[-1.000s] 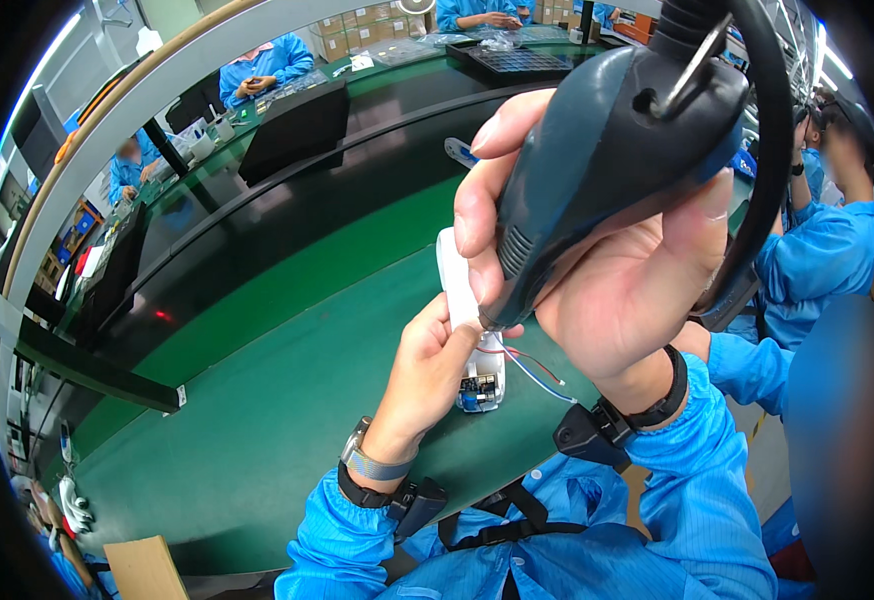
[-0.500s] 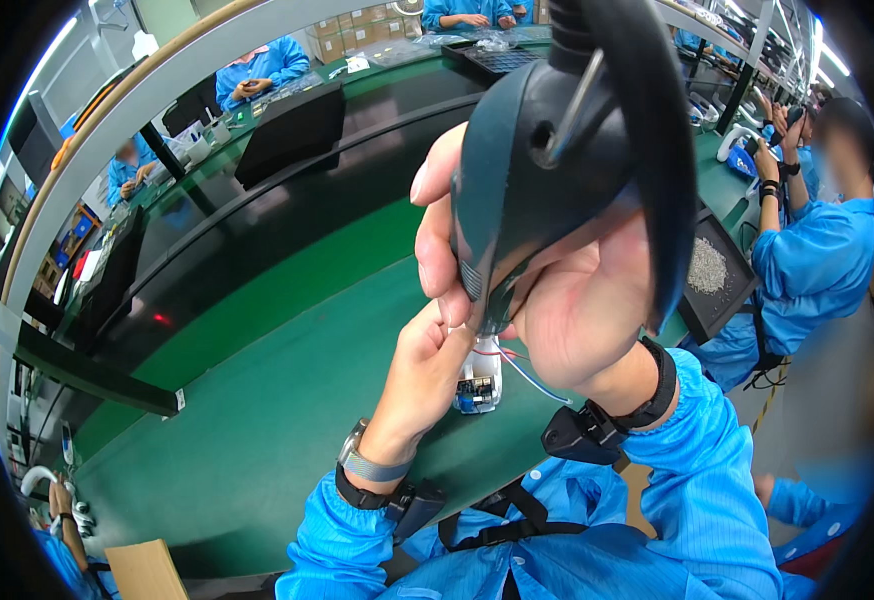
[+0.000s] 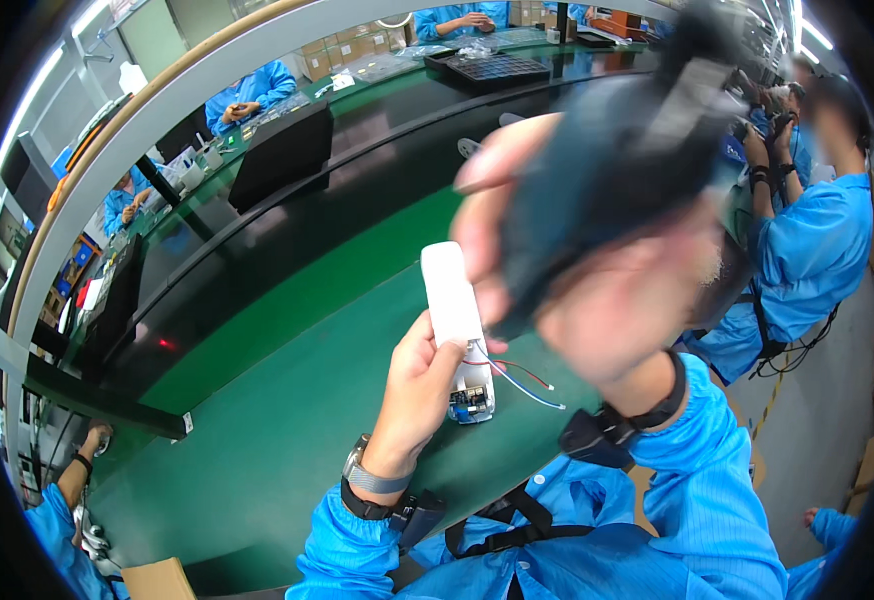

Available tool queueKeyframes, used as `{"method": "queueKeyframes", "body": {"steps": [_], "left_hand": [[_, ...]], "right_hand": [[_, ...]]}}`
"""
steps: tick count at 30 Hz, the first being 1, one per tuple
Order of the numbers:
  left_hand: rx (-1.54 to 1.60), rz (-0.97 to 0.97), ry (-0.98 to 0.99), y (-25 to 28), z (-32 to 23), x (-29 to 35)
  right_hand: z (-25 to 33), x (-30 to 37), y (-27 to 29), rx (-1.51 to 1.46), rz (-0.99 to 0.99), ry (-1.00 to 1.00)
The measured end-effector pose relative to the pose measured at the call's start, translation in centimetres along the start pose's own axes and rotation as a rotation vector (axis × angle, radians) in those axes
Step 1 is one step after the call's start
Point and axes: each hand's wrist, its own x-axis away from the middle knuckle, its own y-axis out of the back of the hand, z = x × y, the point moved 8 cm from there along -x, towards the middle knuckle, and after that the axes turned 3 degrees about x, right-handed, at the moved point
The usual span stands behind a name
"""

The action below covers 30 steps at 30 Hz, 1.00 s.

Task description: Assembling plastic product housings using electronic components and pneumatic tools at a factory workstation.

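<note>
Up close, the left hand (image 3: 419, 385) grips a slim white device (image 3: 457, 320) above the green tabletop (image 3: 257, 450), long axis upright, wires trailing from its open base. Just right, the right hand (image 3: 597, 290) clasps a blurred dark tool (image 3: 617, 170).

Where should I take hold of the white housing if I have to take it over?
Probably the bare upper half of the white housing, pinched across its narrow sides from above. The left hand wraps the lower half, and the open bottom end exposes a circuit board and loose wires.
</note>
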Motion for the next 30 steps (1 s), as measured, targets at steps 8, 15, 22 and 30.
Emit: {"method": "queueKeyframes", "body": {"steps": [8,15,22,30], "left_hand": [[-0.07,-0.015,-0.017,-0.5,0.8,-0.1],[-0.126,-0.034,-0.028,-1.1,0.5,0.1],[-0.125,-0.012,-0.015,-1.5,0.3,0.0],[-0.156,-0.002,-0.061,-1.4,0.2,0.0]], "right_hand": [[5.9,5.8,16.0,0.509,-0.334,0.188],[3.2,9.0,20.2,0.588,-0.417,0.12],[2.1,8.7,20.9,0.577,-0.41,0.115],[1.8,7.3,21.7,0.576,-0.433,0.051]]}}
